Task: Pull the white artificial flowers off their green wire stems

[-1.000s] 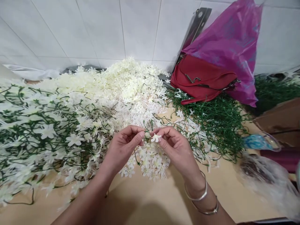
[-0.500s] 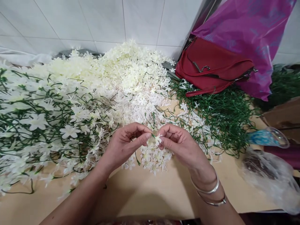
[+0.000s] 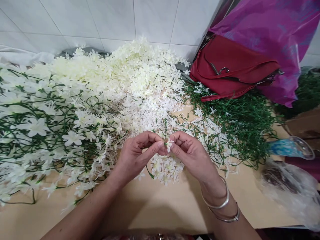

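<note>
Between my two hands, over the middle of the table, is a small white artificial flower [image 3: 169, 145]. My left hand [image 3: 143, 150] pinches its green stem just under the bloom, thumb against forefinger. From the other side my right hand [image 3: 188, 150] closes thumb and fingers on the petals. A dark green stem end [image 3: 150, 172] hangs below my left fingers. Just beneath the hands lies a small cluster of white blossoms [image 3: 166, 169]. To the left spreads a heap of white flowers on green stems [image 3: 72, 138].
Loose white petals [image 3: 145, 70] are piled against the tiled wall [image 3: 115, 20]. Green stems [image 3: 245, 123] lie at the right under a red handbag [image 3: 235, 66] and a purple plastic bag [image 3: 275, 36]. A blue-patterned cup [image 3: 290, 147] and a clear plastic bag [image 3: 295, 190] sit at the right edge.
My hands have drawn closer together around the flower, and the bloom has tipped downward between the fingertips. The view has shifted slightly.
</note>
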A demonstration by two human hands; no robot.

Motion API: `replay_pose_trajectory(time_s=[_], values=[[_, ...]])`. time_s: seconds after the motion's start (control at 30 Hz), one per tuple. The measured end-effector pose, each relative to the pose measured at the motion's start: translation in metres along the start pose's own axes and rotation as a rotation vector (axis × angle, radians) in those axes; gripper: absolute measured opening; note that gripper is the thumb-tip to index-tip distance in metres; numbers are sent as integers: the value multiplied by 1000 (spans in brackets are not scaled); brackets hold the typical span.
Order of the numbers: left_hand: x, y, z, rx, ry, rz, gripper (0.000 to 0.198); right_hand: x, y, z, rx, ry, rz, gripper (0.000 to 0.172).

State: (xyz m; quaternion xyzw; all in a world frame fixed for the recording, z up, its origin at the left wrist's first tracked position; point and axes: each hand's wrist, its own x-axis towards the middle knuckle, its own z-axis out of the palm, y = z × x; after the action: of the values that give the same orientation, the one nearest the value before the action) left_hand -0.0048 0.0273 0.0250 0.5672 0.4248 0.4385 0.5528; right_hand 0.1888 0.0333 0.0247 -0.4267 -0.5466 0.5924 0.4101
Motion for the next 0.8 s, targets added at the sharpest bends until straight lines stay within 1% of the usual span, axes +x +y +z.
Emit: replay_pose_trajectory(time_s=[0.1, 0.2, 0.33, 0.47, 0.53, 0.67, 0.73, 0.8], values=[[0, -4, 0, 39, 8, 13, 14, 1, 4, 2, -35, -8, 5, 33], [1, -9, 0, 16, 24, 0, 14, 2, 10, 3, -48, 4, 11, 33], [4, -16, 1, -122, 24, -55, 16, 6, 19, 1, -9, 26, 20, 30], [5, -20, 5, -227, 23, -77, 19, 9, 25, 0, 11, 49, 11, 30], [5, -22, 8, -239, 56, -81, 22, 10, 26, 3, 3, 72, 11, 31], [4, -28, 12, -250, 143, -71, 24, 8, 23, 13, 15, 161, 19, 33], [4, -30, 14, -267, 159, -67, 24, 8, 21, 18, 29, 185, 13, 32], [4, -31, 15, -279, 162, -71, 23, 8, 21, 20, 39, 180, -1, 31]])
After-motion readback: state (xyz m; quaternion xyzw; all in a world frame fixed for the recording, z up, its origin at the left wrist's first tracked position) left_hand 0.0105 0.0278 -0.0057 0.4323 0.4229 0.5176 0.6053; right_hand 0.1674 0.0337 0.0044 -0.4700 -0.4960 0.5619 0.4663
